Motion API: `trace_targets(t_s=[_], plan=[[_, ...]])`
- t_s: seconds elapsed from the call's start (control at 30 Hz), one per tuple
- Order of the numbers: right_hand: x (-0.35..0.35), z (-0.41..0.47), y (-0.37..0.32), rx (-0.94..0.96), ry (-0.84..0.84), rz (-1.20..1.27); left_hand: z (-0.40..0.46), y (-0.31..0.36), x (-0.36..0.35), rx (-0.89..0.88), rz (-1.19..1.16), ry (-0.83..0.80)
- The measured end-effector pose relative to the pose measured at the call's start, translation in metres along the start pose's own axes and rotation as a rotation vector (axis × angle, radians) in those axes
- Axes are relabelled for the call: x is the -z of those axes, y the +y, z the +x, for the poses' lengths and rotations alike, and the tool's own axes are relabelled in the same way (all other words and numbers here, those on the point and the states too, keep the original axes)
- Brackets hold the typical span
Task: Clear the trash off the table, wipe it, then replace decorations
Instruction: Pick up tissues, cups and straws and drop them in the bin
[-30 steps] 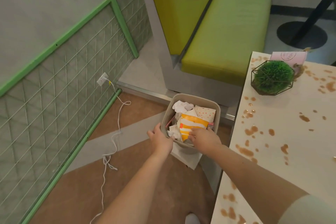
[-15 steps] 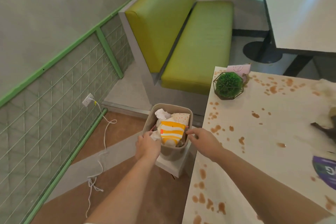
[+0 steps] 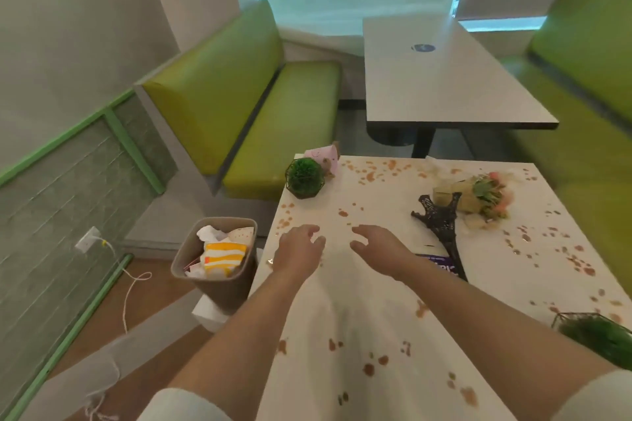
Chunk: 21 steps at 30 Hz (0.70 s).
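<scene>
Hovering apart over the table (image 3: 376,335): empty hands (image 3: 299,255)

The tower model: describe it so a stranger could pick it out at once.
Start at the stained white table nearest the camera. On its right half, just right of the right hand, the tower model lies on its side, its base against a toppled flower bouquet. It is the only black, lattice-patterned thing there, tapering to a point over a purple packet.
</scene>
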State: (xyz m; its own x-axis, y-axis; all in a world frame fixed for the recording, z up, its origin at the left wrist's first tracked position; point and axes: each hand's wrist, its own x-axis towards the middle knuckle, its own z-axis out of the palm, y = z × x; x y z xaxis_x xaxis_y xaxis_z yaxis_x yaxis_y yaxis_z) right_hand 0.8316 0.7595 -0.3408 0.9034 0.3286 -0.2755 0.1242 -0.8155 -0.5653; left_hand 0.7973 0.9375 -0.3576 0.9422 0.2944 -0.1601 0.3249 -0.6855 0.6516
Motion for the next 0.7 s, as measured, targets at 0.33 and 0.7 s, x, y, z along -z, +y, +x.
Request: trace_targets(t_s=[0.33, 0.7], plan=[[0.096, -0.075, 0.119, -0.041, 0.141, 0.068, -0.055, 0.155, -0.099, -0.163, 0.023, -0.058], [0.152, -0.088, 0.216, -0.152, 0.291, 0.105, -0.042, 0.237, -0.165, -0.257, 0.068, -0.146]])
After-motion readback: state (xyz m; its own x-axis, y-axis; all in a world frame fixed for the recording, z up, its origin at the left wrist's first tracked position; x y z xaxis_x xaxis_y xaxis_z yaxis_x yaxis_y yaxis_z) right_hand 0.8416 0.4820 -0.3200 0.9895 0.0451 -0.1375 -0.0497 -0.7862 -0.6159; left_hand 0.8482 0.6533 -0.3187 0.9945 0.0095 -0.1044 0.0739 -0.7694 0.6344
